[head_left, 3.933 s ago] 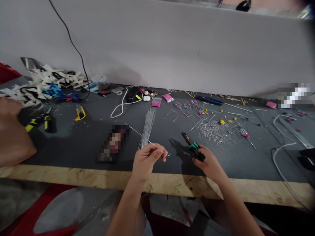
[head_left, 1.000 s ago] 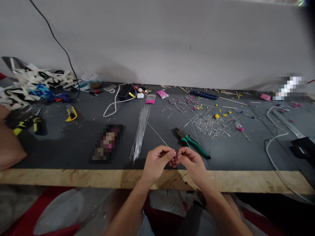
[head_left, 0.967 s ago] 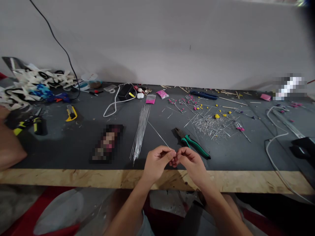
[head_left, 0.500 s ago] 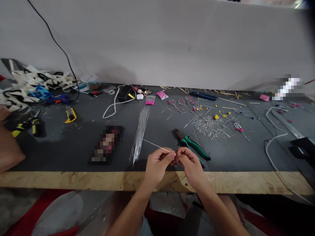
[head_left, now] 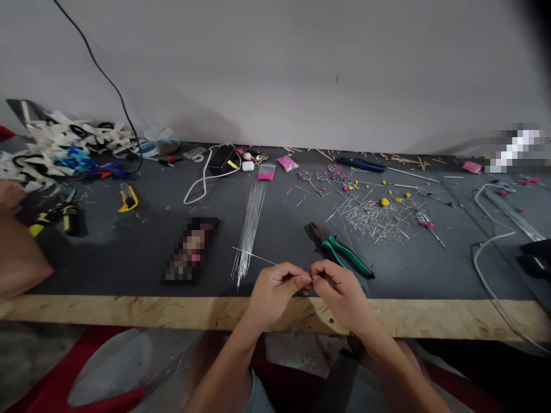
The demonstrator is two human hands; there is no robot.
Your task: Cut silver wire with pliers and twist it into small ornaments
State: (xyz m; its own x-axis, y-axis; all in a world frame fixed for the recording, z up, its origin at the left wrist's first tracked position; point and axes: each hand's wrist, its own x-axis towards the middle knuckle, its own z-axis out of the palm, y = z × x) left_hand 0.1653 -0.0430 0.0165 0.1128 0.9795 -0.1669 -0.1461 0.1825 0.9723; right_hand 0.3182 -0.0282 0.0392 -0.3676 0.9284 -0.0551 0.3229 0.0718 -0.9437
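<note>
Wire [head_left: 258, 257], thin and straight, is pinched at its near end between the left hand [head_left: 275, 292] and right hand [head_left: 342, 289], fingertips meeting over the table's [head_left: 129, 246] front edge, its free end running out toward ten o'clock. Pliers [head_left: 342, 257] lie just beyond at twelve o'clock, a wire bundle [head_left: 249, 229] at eleven. Another person's arm [head_left: 19, 258] rests far out at nine.

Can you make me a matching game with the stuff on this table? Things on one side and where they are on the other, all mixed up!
Things:
1. pliers
2. thin wire
3. yellow knife
4. wire bundle

Places:
A. pinched by both hands
B. left part of the table, near another person's arm
C. lying just beyond the right hand
D. lying beyond the left hand, mid-table

Pairs: 1-C, 2-A, 3-B, 4-D
</note>
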